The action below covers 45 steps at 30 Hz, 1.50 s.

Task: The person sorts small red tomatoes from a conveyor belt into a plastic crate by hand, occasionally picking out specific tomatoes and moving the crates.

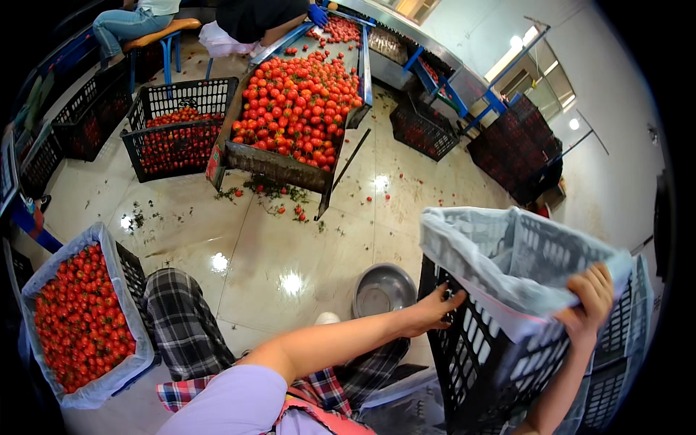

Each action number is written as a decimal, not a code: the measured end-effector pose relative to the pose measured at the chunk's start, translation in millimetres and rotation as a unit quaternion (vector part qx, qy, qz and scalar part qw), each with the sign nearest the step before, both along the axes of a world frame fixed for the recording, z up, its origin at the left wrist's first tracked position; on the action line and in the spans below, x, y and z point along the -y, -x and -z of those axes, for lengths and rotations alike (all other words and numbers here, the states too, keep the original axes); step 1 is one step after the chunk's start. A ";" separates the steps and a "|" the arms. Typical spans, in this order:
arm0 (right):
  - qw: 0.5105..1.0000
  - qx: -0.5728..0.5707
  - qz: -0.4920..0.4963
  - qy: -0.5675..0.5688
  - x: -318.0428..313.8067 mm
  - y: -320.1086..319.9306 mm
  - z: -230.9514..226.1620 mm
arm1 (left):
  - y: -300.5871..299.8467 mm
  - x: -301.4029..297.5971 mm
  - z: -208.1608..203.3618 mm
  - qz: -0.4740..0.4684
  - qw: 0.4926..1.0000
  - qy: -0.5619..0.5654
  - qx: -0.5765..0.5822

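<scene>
A black plastic crate (478, 355) stands at my right, lined with a grey plastic bag (507, 261) that is folded over its rim. My left hand (433, 308) reaches across my lap and grips the crate's near rim by the liner's edge. My right hand (591, 297) pinches the bag over the crate's right rim. The inside of the crate looks empty.
At my left a lined crate (83, 319) is full of small red tomatoes. A metal bowl (383, 290) sits on the tiled floor. Ahead, a sorting table (297, 109) is heaped with tomatoes, with black crates (177, 127) around it and other people at its far end.
</scene>
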State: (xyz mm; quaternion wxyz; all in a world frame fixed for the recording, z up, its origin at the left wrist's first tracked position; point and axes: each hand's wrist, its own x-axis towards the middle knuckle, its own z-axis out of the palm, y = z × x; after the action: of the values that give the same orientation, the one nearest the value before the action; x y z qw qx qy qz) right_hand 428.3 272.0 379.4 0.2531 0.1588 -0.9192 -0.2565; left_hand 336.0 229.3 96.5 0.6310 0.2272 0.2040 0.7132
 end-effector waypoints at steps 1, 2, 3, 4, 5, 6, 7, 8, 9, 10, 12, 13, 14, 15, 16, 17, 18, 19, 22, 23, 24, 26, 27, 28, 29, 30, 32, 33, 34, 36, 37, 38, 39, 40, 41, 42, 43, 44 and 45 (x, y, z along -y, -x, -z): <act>0.998 0.024 -0.066 0.003 -4.7 34.6 8.4 | 9.3 -12.7 25.3 -0.030 0.999 0.000 0.044; 0.993 0.054 -0.103 -0.013 -3.0 63.6 14.4 | 17.9 -24.8 48.2 -0.054 0.994 -0.006 0.093; 0.990 0.089 -0.107 -0.019 2.8 81.3 18.0 | 20.5 -30.2 59.6 -0.038 0.990 -0.054 0.127; 0.988 0.110 -0.109 -0.015 3.5 96.1 24.7 | 20.6 -35.9 68.6 -0.039 0.988 -0.050 0.138; 0.986 0.112 -0.127 0.003 3.0 116.5 36.7 | 29.5 -48.4 89.1 -0.061 0.982 -0.074 0.161; 0.983 0.119 -0.138 0.017 2.9 133.1 47.7 | 33.9 -59.6 109.3 -0.083 0.978 -0.079 0.172; 0.981 0.116 -0.149 0.034 4.8 151.4 63.8 | 47.2 -65.0 134.1 -0.117 0.974 -0.077 0.178; 0.981 0.119 -0.144 0.046 1.7 157.9 78.3 | 47.6 -65.9 153.3 -0.128 0.974 -0.055 0.177; 0.981 0.117 -0.144 0.052 -0.5 164.2 92.4 | 51.9 -63.5 172.3 -0.143 0.974 -0.031 0.174; 0.978 0.127 -0.151 0.071 -1.8 173.0 108.3 | 61.5 -56.7 193.2 -0.165 0.972 -0.006 0.169; 0.971 0.124 -0.171 0.109 -15.4 172.4 139.8 | 55.9 -37.3 216.2 -0.186 0.968 0.047 0.159; 0.967 0.137 -0.183 0.115 -18.8 174.9 153.7 | 56.1 -24.6 226.9 -0.203 0.961 0.073 0.174; 0.962 0.147 -0.193 0.125 -20.3 176.1 166.3 | 55.4 -9.4 237.5 -0.219 0.953 0.101 0.185; 0.955 0.163 -0.208 0.137 -18.6 178.8 178.6 | 56.4 8.8 247.8 -0.235 0.943 0.131 0.196; 0.947 0.163 -0.223 0.162 -15.0 183.1 192.9 | 58.0 30.3 259.0 -0.252 0.937 0.131 0.201; 0.938 0.160 -0.239 0.192 -12.9 186.1 208.5 | 57.0 54.3 267.3 -0.269 0.931 0.134 0.206; 0.928 0.160 -0.254 0.219 -9.6 188.9 224.0 | 54.2 77.4 271.8 -0.283 0.925 0.135 0.213; 0.919 0.155 -0.259 0.253 -10.5 189.8 243.6 | 50.1 99.6 261.6 -0.316 0.905 0.162 0.234; 0.880 0.117 -0.285 0.362 8.9 210.0 287.5 | 58.4 160.7 254.9 -0.398 0.865 0.225 0.204; 0.872 0.111 -0.299 0.371 13.3 213.8 295.8 | 59.4 174.4 235.7 -0.426 0.851 0.256 0.170; 0.862 0.105 -0.320 0.380 22.9 220.3 302.0 | 60.5 190.5 224.4 -0.458 0.832 0.285 0.133; 0.853 0.089 -0.319 0.403 35.8 227.8 317.2 | 66.9 211.4 262.6 -0.452 0.831 0.299 0.124; 0.850 0.092 -0.313 0.413 37.5 226.1 323.2 | 76.2 214.8 241.4 -0.468 0.808 0.334 0.129; 0.857 0.106 -0.296 0.408 36.2 222.0 330.6 | 81.6 218.9 224.2 -0.483 0.783 0.368 0.134; 0.852 0.111 -0.295 0.417 36.8 220.6 339.4 | 80.8 225.1 214.9 -0.482 0.785 0.371 0.117; 0.848 0.116 -0.294 0.425 36.3 220.4 349.7 | 81.1 231.7 216.5 -0.491 0.782 0.363 0.124; 0.845 0.143 -0.275 0.436 30.7 213.9 380.8 | 78.3 253.1 223.5 -0.510 0.775 0.347 0.137; 0.850 0.147 -0.261 0.433 28.1 212.2 396.3 | 81.5 260.7 220.6 -0.528 0.765 0.343 0.133; 0.855 0.151 -0.245 0.431 25.0 211.1 411.6 | 90.8 266.7 217.3 -0.538 0.750 0.360 0.134; 0.856 0.185 -0.212 0.435 10.2 214.0 441.9 | 107.4 268.2 205.7 -0.553 0.719 0.399 0.137; 0.859 0.205 -0.194 0.426 -2.7 215.9 454.7 | 116.4 257.8 196.2 -0.540 0.721 0.421 0.110; 0.859 0.229 -0.171 0.424 -12.8 211.1 466.7 | 125.8 250.4 196.6 -0.523 0.721 0.442 0.108; 0.882 0.280 -0.169 0.338 -22.1 208.7 466.9 | 134.4 246.2 202.2 -0.494 0.725 0.468 0.106; 0.905 0.205 -0.162 0.337 -29.9 213.4 468.7 | 143.2 240.5 205.2 -0.462 0.731 0.492 0.101; 0.922 0.135 -0.144 0.332 -35.4 212.8 471.9 | 153.3 246.0 208.7 -0.444 0.734 0.497 0.131; 0.892 0.112 -0.046 0.435 -54.5 200.2 476.2 | 160.6 253.3 214.7 -0.427 0.734 0.499 0.170; 0.848 0.082 0.041 0.522 -77.0 193.2 483.3 | 162.8 254.8 223.3 -0.423 0.729 0.494 0.213; 0.792 0.039 0.122 0.596 -103.1 187.4 489.4 | 164.6 245.9 229.5 -0.408 0.758 0.458 0.223; 0.720 -0.001 0.196 0.666 -120.3 176.5 496.9 | 163.8 243.6 231.7 -0.400 0.778 0.425 0.232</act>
State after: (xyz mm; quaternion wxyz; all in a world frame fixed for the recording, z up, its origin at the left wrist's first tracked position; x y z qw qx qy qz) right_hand 251.8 392.3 -117.4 0.2389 -0.2348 -0.8634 0.3773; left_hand 172.2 -14.3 -135.3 0.3498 -0.3385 0.4064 0.7732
